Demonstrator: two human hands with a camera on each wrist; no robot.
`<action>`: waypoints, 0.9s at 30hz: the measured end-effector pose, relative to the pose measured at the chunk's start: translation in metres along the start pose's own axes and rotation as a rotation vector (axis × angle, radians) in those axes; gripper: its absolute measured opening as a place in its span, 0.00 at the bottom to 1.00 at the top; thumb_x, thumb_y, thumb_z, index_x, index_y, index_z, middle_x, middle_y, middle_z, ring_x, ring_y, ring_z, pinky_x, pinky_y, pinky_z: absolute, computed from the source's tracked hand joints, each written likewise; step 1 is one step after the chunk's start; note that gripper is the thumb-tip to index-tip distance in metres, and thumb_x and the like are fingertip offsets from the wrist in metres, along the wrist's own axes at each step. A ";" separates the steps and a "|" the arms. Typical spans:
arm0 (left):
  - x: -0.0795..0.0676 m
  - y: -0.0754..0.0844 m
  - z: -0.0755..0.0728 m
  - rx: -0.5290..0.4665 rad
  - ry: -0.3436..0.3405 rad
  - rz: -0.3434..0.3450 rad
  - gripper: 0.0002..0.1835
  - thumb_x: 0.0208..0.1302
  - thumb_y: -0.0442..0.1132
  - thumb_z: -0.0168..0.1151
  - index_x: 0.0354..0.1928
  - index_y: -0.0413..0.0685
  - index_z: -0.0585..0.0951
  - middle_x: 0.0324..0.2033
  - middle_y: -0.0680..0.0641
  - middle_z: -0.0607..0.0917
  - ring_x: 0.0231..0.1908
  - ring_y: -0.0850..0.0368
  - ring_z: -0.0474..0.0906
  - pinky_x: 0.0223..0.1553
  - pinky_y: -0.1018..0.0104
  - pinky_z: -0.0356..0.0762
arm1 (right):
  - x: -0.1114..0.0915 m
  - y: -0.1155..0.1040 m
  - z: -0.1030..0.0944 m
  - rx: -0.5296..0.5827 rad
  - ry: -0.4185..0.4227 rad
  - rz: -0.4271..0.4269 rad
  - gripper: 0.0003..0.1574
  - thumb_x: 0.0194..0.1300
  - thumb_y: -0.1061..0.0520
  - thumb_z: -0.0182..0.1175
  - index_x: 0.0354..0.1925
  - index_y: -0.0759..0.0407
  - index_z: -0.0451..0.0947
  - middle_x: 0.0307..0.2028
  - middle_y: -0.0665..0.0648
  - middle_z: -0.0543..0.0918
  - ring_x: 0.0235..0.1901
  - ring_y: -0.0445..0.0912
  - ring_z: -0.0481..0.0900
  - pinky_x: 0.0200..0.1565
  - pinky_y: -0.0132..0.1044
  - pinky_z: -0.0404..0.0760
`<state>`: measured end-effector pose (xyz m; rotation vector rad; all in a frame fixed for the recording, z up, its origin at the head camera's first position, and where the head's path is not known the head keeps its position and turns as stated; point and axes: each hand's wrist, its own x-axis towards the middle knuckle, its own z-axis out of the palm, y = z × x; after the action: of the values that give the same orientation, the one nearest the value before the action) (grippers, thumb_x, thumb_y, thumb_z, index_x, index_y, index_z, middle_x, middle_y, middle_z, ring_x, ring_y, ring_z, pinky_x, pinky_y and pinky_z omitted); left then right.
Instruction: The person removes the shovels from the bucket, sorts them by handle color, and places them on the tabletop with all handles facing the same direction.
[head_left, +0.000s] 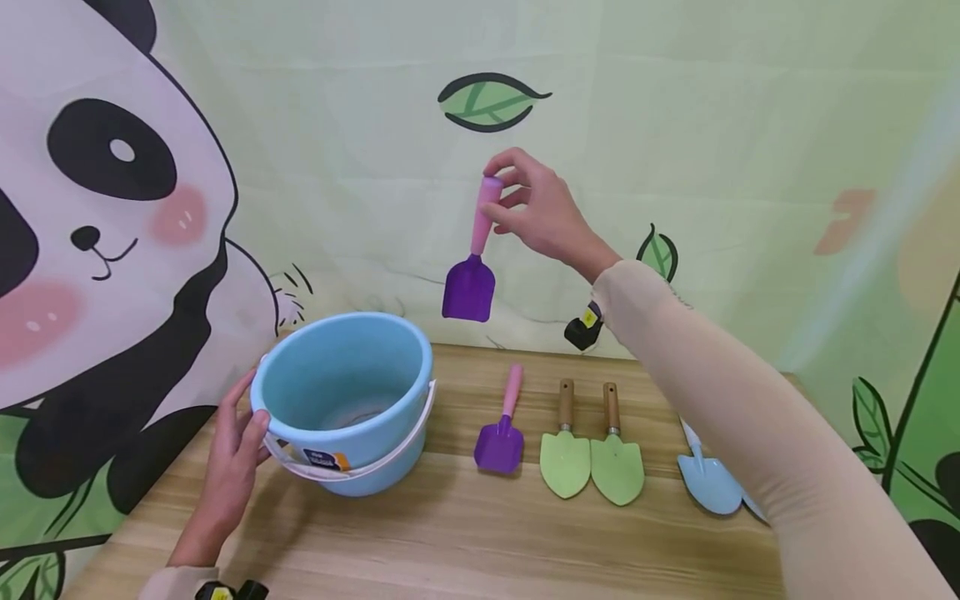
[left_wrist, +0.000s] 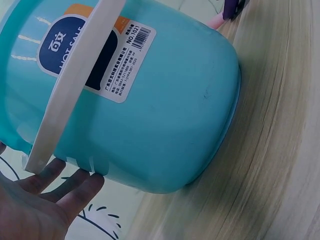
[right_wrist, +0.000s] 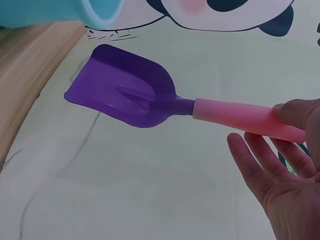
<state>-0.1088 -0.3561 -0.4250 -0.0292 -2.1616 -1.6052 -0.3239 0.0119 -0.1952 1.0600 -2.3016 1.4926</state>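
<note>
My right hand (head_left: 543, 208) pinches the pink handle of a toy shovel (right_wrist: 130, 92) near its top end. The shovel hangs in the air with its purple blade down, above and to the right of a light blue bucket (head_left: 337, 462). At the bucket's left side, my left hand (head_left: 232, 467) touches the outer wall near the rim, its fingers (left_wrist: 82, 195) fairly straight against the plastic. The bucket stands upright on the wooden table (head_left: 450, 550), its white handle (head_left: 405, 446) lowered across the front. A second purple shovel (head_left: 498, 446) lies on the table.
To the right of that shovel lie two green trowels (head_left: 566, 467) (head_left: 617, 471) with wooden handles, side by side. Further right, blue shovels (head_left: 708, 483) are partly hidden under my right sleeve (head_left: 720, 367). Behind the table hangs a panda-print backdrop (head_left: 360, 167).
</note>
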 end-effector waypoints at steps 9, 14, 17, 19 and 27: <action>-0.001 0.000 -0.002 0.002 -0.006 -0.005 0.31 0.82 0.43 0.43 0.81 0.67 0.51 0.75 0.42 0.58 0.64 0.60 0.67 0.48 0.71 0.79 | -0.005 0.009 -0.004 -0.006 0.007 0.018 0.21 0.70 0.62 0.64 0.58 0.54 0.72 0.49 0.59 0.81 0.41 0.50 0.86 0.38 0.41 0.88; -0.001 -0.001 -0.003 0.018 -0.002 -0.007 0.31 0.82 0.43 0.43 0.81 0.68 0.51 0.75 0.42 0.58 0.64 0.59 0.68 0.48 0.71 0.79 | -0.006 0.016 -0.001 0.019 0.022 0.031 0.22 0.70 0.63 0.65 0.58 0.54 0.72 0.50 0.60 0.81 0.41 0.51 0.86 0.37 0.41 0.88; -0.001 -0.001 -0.003 0.023 0.000 -0.008 0.31 0.82 0.44 0.43 0.81 0.69 0.51 0.74 0.42 0.59 0.64 0.60 0.68 0.47 0.72 0.79 | -0.007 0.023 0.002 0.036 0.031 0.044 0.22 0.70 0.62 0.65 0.59 0.54 0.73 0.50 0.60 0.81 0.41 0.52 0.86 0.37 0.41 0.88; -0.001 -0.001 -0.003 0.023 -0.001 -0.009 0.31 0.82 0.44 0.42 0.81 0.69 0.51 0.74 0.42 0.59 0.63 0.61 0.68 0.47 0.72 0.79 | -0.008 0.029 0.005 0.043 0.035 0.053 0.23 0.70 0.62 0.65 0.60 0.54 0.73 0.51 0.61 0.81 0.42 0.52 0.85 0.37 0.41 0.88; -0.002 -0.001 -0.002 -0.018 -0.005 -0.003 0.31 0.82 0.43 0.43 0.81 0.68 0.51 0.73 0.45 0.60 0.62 0.61 0.69 0.46 0.74 0.79 | -0.011 0.057 0.017 0.109 0.056 0.092 0.23 0.70 0.62 0.65 0.61 0.56 0.73 0.50 0.61 0.79 0.42 0.55 0.85 0.37 0.42 0.88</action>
<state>-0.1063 -0.3580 -0.4261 -0.0361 -2.1518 -1.6279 -0.3500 0.0155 -0.2502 0.9379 -2.2826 1.6772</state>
